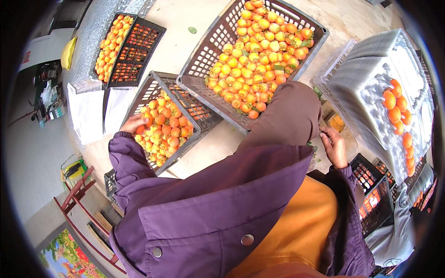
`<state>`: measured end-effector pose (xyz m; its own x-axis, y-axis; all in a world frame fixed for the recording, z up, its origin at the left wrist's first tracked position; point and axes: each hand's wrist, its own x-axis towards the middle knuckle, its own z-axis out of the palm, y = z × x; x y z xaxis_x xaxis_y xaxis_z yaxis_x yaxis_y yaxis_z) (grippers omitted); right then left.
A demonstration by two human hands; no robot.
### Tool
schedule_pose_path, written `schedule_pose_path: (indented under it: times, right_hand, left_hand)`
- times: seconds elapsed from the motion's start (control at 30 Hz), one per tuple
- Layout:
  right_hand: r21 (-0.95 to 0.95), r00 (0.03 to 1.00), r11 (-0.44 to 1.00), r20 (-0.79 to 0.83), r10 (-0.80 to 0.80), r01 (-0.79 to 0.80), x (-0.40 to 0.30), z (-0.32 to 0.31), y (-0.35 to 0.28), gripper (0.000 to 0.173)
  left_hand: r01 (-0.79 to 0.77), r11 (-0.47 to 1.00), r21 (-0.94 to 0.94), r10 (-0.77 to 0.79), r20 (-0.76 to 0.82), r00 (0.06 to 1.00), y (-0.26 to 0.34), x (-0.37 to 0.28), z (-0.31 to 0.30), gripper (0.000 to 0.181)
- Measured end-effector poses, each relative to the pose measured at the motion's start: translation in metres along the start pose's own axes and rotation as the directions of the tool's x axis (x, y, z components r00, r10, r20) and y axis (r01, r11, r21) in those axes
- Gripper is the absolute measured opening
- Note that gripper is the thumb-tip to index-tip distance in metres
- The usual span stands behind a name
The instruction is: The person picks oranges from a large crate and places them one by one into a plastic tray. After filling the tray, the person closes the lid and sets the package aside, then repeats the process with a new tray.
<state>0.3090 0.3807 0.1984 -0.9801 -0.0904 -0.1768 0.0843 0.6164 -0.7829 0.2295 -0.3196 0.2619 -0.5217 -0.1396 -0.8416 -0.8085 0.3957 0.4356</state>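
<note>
My left hand (134, 124) is at the left rim of a black plastic crate (163, 78) of orange persimmons, its fingers on one persimmon (148, 118). Beside my knee, my right hand (333, 146) has its thumb and forefinger close together; whether something small is between them I cannot tell. Ahead, a large dark crate (226, 116) holds many yellow-orange persimmons (257, 59) with green calyxes and a few leaves. To the right, a stack of clear plastic trays (361, 100) has several orange persimmons (394, 114) in the cups of its top tray.
A black crate (135, 52) full of persimmons stands at the upper left, near white sheets (85, 114). Under the tray stack is a pale plastic crate (335, 62). More black crates (379, 205) with fruit stand at the lower right. A reddish frame (74, 198) is at the lower left.
</note>
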Motion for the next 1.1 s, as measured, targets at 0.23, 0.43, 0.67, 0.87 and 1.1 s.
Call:
schedule_pose_path:
  times: [0.23, 0.43, 0.67, 0.87, 1.1]
  right_hand:
    - [0.016, 0.999, 0.999, -0.001, 0.034, -0.034, -0.005, -0.001, 0.007, 0.019]
    - [-0.034, 0.996, 0.996, -0.007, 0.084, -0.084, -0.013, -0.002, 0.002, 0.021]
    - [-0.065, 0.987, 0.985, 0.006, 0.158, -0.157, -0.023, -0.008, 0.010, 0.023]
    - [-0.071, 0.992, 0.990, -0.015, 0.125, -0.126, -0.017, -0.001, 0.012, 0.023]
    - [-0.024, 0.986, 0.988, 0.056, 0.154, -0.153, -0.009, 0.006, 0.020, 0.023]
  left_hand:
    - [-0.272, 0.570, 0.776, 0.638, -0.209, 0.741, 0.070, 0.062, 0.063, 0.044]
    - [-0.555, 0.304, 0.775, 0.635, 0.270, 0.724, 0.181, 0.177, 0.251, 0.025]
    - [-0.209, -0.010, 0.978, 0.423, 0.193, 0.885, 0.148, 0.266, 0.354, 0.037]
    - [-0.483, 0.227, 0.846, 0.585, 0.277, 0.762, 0.150, 0.248, 0.321, 0.023]
    - [-0.644, 0.653, 0.399, 0.440, 0.491, 0.752, 0.091, 0.317, 0.253, 0.018]
